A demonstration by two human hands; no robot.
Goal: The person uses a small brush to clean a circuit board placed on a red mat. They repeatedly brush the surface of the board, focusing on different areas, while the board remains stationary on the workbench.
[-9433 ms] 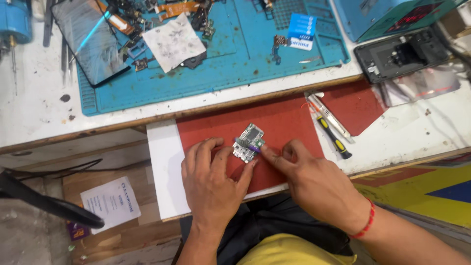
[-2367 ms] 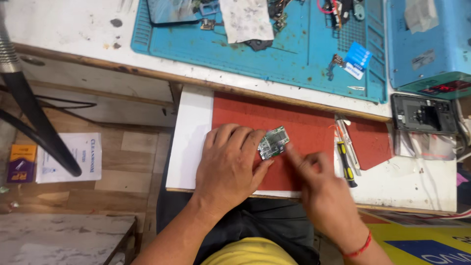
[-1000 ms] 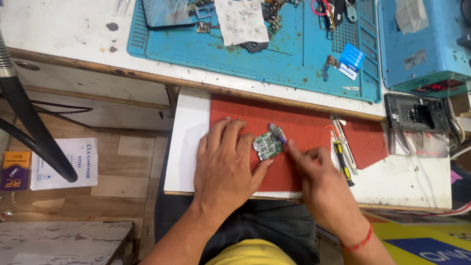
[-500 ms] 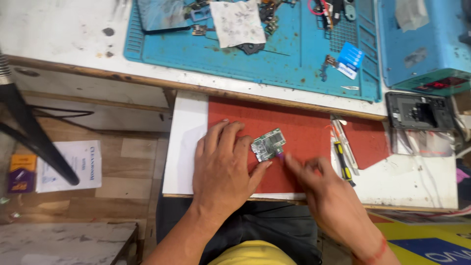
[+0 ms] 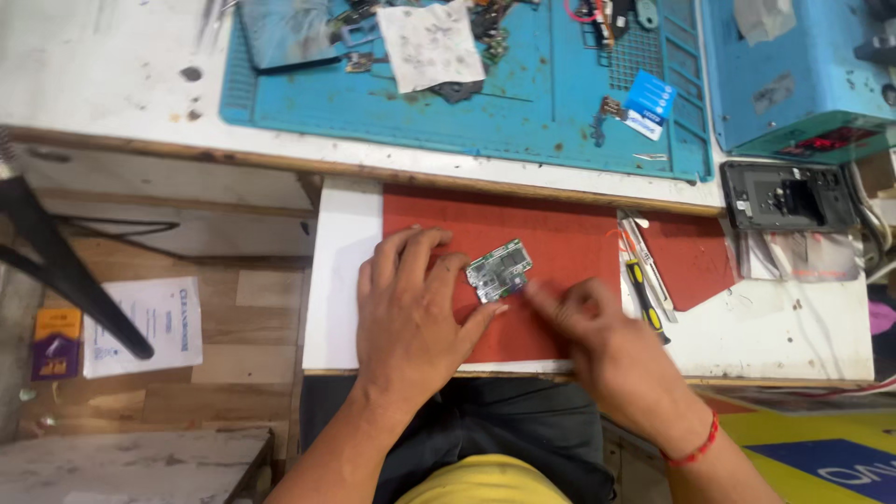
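Left of the red mat [image 5: 560,233], a white leaflet [image 5: 145,324] and orange-purple packet [image 5: 56,343] lie low, while a small blue-white packet [image 5: 646,103] and red-lit display [image 5: 826,142] sit above it.

Green-and-silver circuit board [image 5: 499,271] sits on red mat [image 5: 560,233]. Above the red mat: blue work mat [image 5: 560,103]. Right of it: yellow-black screwdriver [image 5: 646,297], red wrist thread [image 5: 695,450].

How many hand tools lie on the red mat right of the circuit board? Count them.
2, possibly more: a yellow-and-black screwdriver and silver tweezers beside it, both right of the circuit board on the red mat. The blurred right hand may hide others.
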